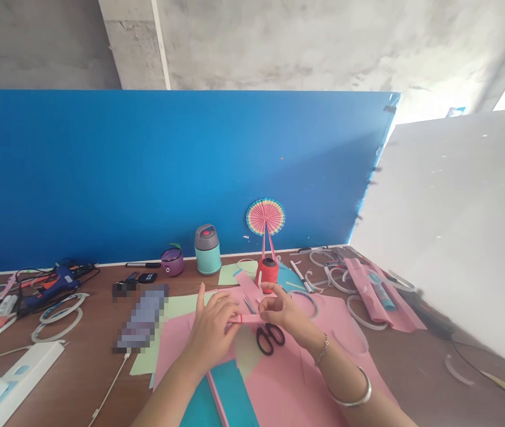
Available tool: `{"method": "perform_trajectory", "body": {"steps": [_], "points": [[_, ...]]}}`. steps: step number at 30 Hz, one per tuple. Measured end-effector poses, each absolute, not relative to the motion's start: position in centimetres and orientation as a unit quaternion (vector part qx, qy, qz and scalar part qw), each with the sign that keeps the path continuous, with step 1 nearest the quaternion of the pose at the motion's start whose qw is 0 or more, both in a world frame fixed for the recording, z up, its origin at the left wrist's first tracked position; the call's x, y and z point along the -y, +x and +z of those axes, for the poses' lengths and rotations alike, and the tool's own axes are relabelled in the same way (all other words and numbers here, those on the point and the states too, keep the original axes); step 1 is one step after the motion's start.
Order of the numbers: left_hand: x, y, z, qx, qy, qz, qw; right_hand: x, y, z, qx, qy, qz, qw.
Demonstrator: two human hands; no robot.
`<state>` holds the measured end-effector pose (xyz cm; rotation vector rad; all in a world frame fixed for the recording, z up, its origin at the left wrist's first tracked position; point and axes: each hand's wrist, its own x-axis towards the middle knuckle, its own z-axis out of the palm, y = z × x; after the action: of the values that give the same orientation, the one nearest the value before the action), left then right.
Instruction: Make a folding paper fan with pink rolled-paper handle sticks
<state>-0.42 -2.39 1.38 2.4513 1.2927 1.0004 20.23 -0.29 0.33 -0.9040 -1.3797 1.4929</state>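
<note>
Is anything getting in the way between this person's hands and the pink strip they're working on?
Nothing visible does: the left hand and the right hand each hold the pink strip directly. The scissors show behind the strip, not between it and either hand.

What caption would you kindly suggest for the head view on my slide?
Two hands hold a pink strip above black-handled scissors, with a round pleated fan upright behind.

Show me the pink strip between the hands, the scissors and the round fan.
Pink strip (251,318): head view, on its uncovered middle stretch.
Scissors (271,337): head view, on the black handles, between the loops.
Round fan (265,217): head view, near the centre of its pleated disc.
</note>
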Motion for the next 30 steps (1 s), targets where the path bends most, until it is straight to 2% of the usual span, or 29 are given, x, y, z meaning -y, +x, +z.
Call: {"method": "perform_trajectory", "body": {"steps": [14, 20, 25, 30], "points": [[2.5, 0.3, 0.7, -0.406, 0.703, 0.45, 0.372, 1.2, 19.6, 0.6, 0.57, -0.331, 0.61, 0.44], [3.3, 1.2, 1.5, -0.334, 0.579, 0.479, 0.569, 2.3, 18.4, 0.8, 0.648, -0.378, 0.481, 0.453], [3.4, 1.8, 1.2, -0.314, 0.454, 0.542, 0.634, 3.2, 16.7, 0.1, 0.674, -0.412, 0.381, 0.481], [3.2, 1.8, 1.1, -0.285, 0.369, 0.561, 0.684, 3.3, 16.3, -0.5, 0.672, -0.444, 0.359, 0.471]]}}
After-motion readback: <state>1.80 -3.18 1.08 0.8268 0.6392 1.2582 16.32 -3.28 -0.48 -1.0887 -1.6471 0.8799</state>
